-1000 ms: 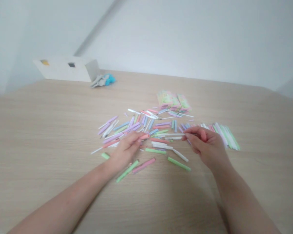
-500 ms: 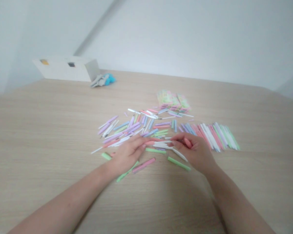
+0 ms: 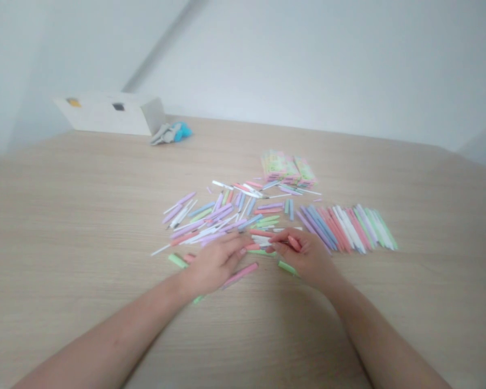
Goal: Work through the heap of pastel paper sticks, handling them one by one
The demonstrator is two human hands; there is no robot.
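Right hand [image 3: 305, 257] is pinching a pink stick [image 3: 294, 243] just off the neat row of sticks [image 3: 348, 229], while the left hand [image 3: 214, 265] sits half open, seemingly holding nothing, at the edge of the messy pile [image 3: 210, 223].

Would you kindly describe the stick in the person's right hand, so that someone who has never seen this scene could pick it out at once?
On the wooden table, find the loose spread of pastel sticks with a neat fanned row to its right. At the spread's near edge, the right hand pinches a pink stick, which is held in the fingers while its neighbours lie on the table.
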